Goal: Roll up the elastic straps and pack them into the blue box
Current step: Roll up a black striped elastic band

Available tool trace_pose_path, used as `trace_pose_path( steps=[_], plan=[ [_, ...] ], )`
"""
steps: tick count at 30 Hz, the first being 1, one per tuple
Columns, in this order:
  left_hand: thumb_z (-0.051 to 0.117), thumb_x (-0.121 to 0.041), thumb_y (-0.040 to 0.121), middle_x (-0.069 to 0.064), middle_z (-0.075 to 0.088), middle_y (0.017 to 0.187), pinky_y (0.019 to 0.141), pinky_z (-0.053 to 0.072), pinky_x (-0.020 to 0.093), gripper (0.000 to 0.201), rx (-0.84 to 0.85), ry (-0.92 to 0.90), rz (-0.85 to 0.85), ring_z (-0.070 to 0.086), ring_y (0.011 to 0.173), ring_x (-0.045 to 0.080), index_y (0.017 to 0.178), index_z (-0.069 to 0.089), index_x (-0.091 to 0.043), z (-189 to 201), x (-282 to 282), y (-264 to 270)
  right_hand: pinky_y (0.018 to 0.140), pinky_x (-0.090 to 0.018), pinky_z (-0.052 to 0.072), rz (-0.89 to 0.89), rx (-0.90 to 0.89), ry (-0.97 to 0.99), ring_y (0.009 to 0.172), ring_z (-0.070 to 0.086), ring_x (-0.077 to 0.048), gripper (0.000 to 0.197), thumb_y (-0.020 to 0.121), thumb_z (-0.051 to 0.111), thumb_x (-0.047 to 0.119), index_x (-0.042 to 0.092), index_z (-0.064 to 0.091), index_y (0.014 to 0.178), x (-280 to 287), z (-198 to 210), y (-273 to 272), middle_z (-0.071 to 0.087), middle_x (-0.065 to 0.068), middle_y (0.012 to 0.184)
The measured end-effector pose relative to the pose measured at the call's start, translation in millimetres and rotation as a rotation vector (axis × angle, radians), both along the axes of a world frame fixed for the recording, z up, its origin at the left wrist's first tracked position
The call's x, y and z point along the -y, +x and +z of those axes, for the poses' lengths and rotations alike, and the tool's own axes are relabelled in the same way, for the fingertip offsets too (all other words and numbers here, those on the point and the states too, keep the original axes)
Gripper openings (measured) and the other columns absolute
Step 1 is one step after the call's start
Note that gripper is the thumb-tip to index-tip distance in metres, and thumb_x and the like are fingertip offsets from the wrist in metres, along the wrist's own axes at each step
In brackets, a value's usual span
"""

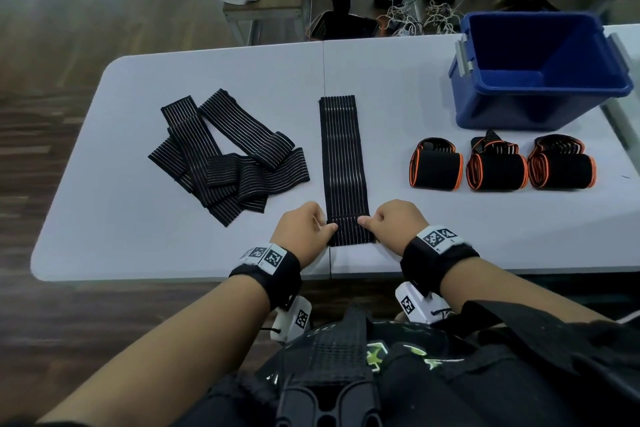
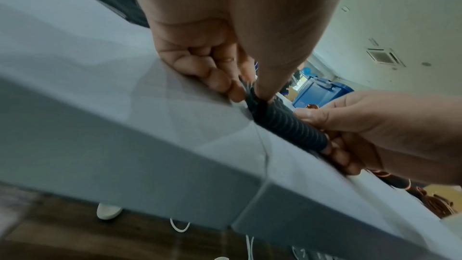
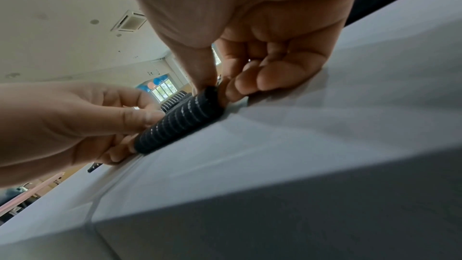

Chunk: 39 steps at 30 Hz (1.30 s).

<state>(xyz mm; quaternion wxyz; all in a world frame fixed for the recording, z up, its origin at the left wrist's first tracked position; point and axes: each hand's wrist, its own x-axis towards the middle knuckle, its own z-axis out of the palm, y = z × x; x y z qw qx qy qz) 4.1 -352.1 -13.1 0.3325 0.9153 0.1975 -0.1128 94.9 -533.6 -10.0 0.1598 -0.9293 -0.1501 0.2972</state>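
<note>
A long black elastic strap (image 1: 343,163) with thin white stripes lies straight on the table, pointing away from me. Its near end is curled into a small tight roll (image 2: 287,126) (image 3: 180,122). My left hand (image 1: 304,229) pinches the roll's left end between thumb and fingers (image 2: 225,84). At the roll's right end my right hand (image 1: 394,222) pinches it in the same way, fingers (image 3: 250,84) curled against the table. The blue box (image 1: 540,73) stands open and empty at the far right.
A loose heap of several striped black straps (image 1: 228,152) lies at the left. Three rolled black straps with orange edges (image 1: 498,166) sit in a row before the box. The white table's near edge (image 1: 207,277) runs just under my wrists. Seated people and cables are beyond the table.
</note>
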Motion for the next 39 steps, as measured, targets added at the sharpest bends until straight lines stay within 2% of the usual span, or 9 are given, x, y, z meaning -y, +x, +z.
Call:
trace_pose_path(
  steps=[4,8,17,21,25,30,34,36,39],
  plan=[
    [0.068,-0.034,0.093,-0.005,0.068,0.070,0.073,0.054,0.033,0.015,0.102,0.028,-0.083,0.064,0.071,0.012,0.101,0.060,-0.024,-1.4,0.4,-6.8,0.062,-0.032,0.042,-0.038,0.016,0.044,0.068,0.058,-0.020,0.046,0.092,0.057,0.053,0.016,0.055,0.065,2.4,-2.9,-7.0,0.058,-0.001,0.065],
    [0.062,-0.036,0.097,-0.004,0.074,0.091,0.084,0.053,0.034,0.022,0.115,0.078,-0.159,0.067,0.088,0.017,0.111,0.071,-0.021,-4.8,0.3,-6.3,0.065,-0.033,0.045,-0.173,0.016,0.175,0.076,0.057,-0.013,0.031,0.086,0.069,0.046,0.022,0.051,0.092,5.0,-0.2,-10.4,0.060,0.004,0.083],
    [0.056,-0.023,0.096,0.000,0.063,0.101,0.082,0.053,0.037,0.034,0.124,0.142,-0.256,0.064,0.091,0.023,0.129,0.066,-0.025,-9.6,1.0,-17.9,0.069,-0.023,0.042,-0.082,0.029,0.204,0.082,0.059,-0.013,0.008,0.090,0.069,0.027,0.021,0.068,0.094,3.6,6.0,-13.1,0.062,0.008,0.080],
    [0.063,-0.029,0.092,-0.008,0.055,0.093,0.079,0.049,0.029,0.039,0.113,0.134,-0.267,0.060,0.086,0.016,0.130,0.064,-0.030,-8.2,-3.9,-16.9,0.092,-0.027,0.046,0.001,0.027,0.157,0.104,0.063,-0.019,0.026,0.096,0.061,0.027,0.018,0.069,0.120,5.9,9.7,-12.8,0.070,-0.002,0.107],
    [0.072,-0.035,0.086,-0.008,0.056,0.090,0.084,0.051,0.033,0.046,0.095,0.123,-0.295,0.058,0.085,0.014,0.131,0.064,-0.032,-6.4,-11.2,-14.1,0.074,-0.028,0.044,0.138,0.045,0.141,0.086,0.057,-0.013,0.050,0.086,0.064,0.053,0.019,0.064,0.123,14.8,6.6,-17.8,0.062,0.005,0.093],
    [0.075,-0.051,0.081,-0.008,0.059,0.092,0.083,0.048,0.029,0.057,0.050,0.132,-0.311,0.058,0.088,0.014,0.133,0.061,-0.036,-8.9,-13.5,-10.1,0.096,-0.041,0.046,0.284,0.086,-0.022,0.116,0.050,-0.021,0.069,0.081,0.070,0.051,0.031,0.046,0.143,24.2,3.1,-13.1,0.052,0.003,0.123],
    [0.068,-0.051,0.088,-0.013,0.059,0.079,0.075,0.044,0.025,0.039,0.083,0.056,-0.203,0.059,0.081,0.011,0.123,0.069,-0.034,-13.0,-13.4,-9.6,0.094,-0.037,0.046,0.203,0.013,0.119,0.106,0.053,-0.017,0.047,0.091,0.064,0.043,0.028,0.058,0.135,26.4,1.6,-8.8,0.053,0.006,0.109],
    [0.063,-0.050,0.092,-0.013,0.062,0.073,0.073,0.043,0.024,0.030,0.068,-0.022,-0.122,0.059,0.077,0.008,0.113,0.072,-0.030,-12.8,-10.4,-7.6,0.083,-0.034,0.044,0.172,-0.013,0.157,0.095,0.056,-0.019,0.026,0.096,0.057,0.038,0.022,0.068,0.113,26.7,3.6,-4.6,0.057,0.001,0.099],
    [0.056,-0.048,0.098,-0.008,0.063,0.066,0.065,0.042,0.026,0.031,0.052,-0.088,-0.062,0.059,0.068,0.006,0.089,0.072,-0.023,-10.2,-1.4,-0.2,0.069,-0.034,0.041,0.097,-0.034,0.185,0.080,0.058,-0.023,0.034,0.101,0.050,0.035,0.011,0.065,0.081,23.4,3.7,2.4,0.062,-0.005,0.082]
  ],
)
